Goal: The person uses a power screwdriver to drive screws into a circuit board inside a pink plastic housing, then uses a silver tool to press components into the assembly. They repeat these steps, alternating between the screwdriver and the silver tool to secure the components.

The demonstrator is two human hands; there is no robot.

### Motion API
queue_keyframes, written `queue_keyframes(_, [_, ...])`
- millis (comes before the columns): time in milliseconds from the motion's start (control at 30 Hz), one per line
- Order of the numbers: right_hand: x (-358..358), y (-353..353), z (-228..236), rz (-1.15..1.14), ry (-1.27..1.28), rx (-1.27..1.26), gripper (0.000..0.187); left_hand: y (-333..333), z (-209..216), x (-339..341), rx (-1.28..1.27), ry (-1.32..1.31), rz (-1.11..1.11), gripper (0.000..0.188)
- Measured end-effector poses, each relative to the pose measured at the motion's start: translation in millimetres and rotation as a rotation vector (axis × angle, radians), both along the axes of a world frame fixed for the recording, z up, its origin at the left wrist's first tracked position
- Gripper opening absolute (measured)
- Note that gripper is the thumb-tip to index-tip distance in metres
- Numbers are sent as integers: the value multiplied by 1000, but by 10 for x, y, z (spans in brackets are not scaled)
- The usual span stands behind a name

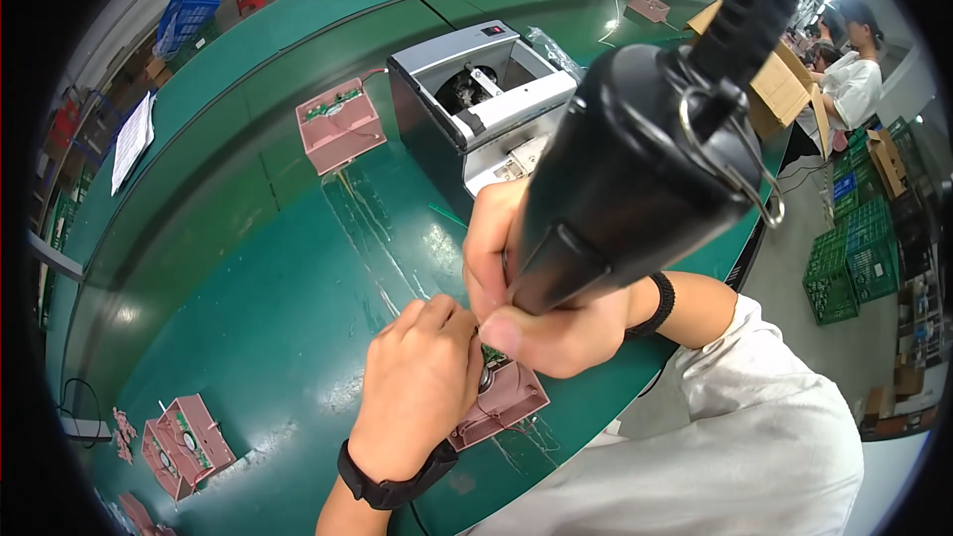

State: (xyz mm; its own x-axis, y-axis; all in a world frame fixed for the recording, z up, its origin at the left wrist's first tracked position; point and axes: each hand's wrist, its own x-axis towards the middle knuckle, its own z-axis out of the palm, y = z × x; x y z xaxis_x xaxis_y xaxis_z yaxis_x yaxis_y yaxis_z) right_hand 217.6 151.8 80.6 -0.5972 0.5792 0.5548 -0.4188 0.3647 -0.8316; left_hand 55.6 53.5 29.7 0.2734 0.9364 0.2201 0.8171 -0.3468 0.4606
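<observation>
A black electric screwdriver (635, 154) slants down from the upper right, with a wire hanging loop and a thick ribbed black cord at its top. My right hand (556, 318) is closed around its lower end. Beside it, my left hand (422, 357) has its fingers curled in near the tool's tip; what they hold is hidden. Under both hands lies an open pink plastic housing (506, 405), with part of a green circuit board and a round metal part showing. The screwdriver's tip is hidden behind my hands.
A grey box-shaped machine (452, 89) stands ahead on the green bench (288, 308). Other pink housings (340, 129) lie behind and at the left. A cardboard box (784, 89) and a co-worker (854, 74) are at the right, with green crates (852, 258) on the floor.
</observation>
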Motion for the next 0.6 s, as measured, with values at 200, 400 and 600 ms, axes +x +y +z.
queue_keyframes(200, [-4, -82, -5, 15, 6, -147, 24, -131, 27, -114, -53, -21, 6, 20])
queue_keyframes(400, [-74, -213, 343, -113, 113, -41, 23, -809, 277, -600, -336, -236, 12, 92])
queue_keyframes(600, [222, 95, 650, -285, 140, 92, 20, -914, 76, -668, -291, -266, -28, 122])
